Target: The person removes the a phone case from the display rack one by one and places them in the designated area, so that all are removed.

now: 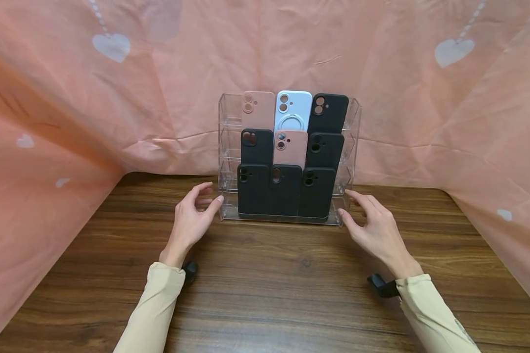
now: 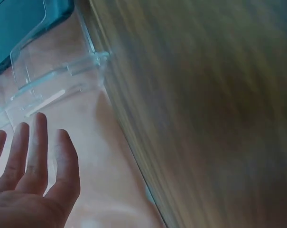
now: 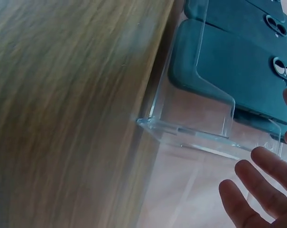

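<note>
A clear tiered display stand [image 1: 228, 176] stands on the table, holding several phone cases in three rows. The top row has a pink case [image 1: 258, 115], a light blue case [image 1: 293, 105] with a ring, and a black case [image 1: 329, 113]. In the middle row a pink case [image 1: 290, 151] sits between two dark ones; the front row is all dark, such as the right-hand case [image 1: 316, 193]. My left hand [image 1: 192, 213] is beside the stand's left edge, fingers loosely bent and holding nothing. Beside its right edge is my right hand [image 1: 373, 220], fingers spread, also holding nothing.
The wooden table [image 1: 274, 289] stretches in front of the stand. A pink curtain [image 1: 181, 73] with white hearts hangs behind and along both sides. Dark wrist straps show at the left [image 1: 190, 271] and right [image 1: 383, 286] cuffs.
</note>
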